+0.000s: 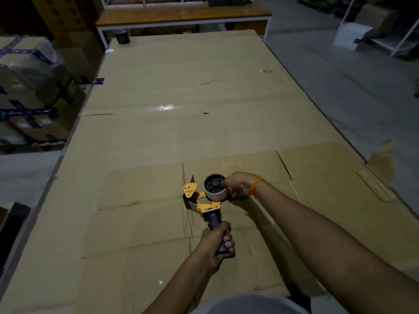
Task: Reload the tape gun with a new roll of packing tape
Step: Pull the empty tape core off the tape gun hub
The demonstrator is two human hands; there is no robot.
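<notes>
Holding the tape gun [202, 200] steady by its handle with the left hand [217, 242] clamped tight, so the right hand [238, 184] can grip the roll [215, 186] sitting on the hub, over the cardboard [181, 109].

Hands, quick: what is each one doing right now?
Left hand: closed around the tape gun handle.
Right hand: gripping the tape roll on the gun's spindle.
</notes>
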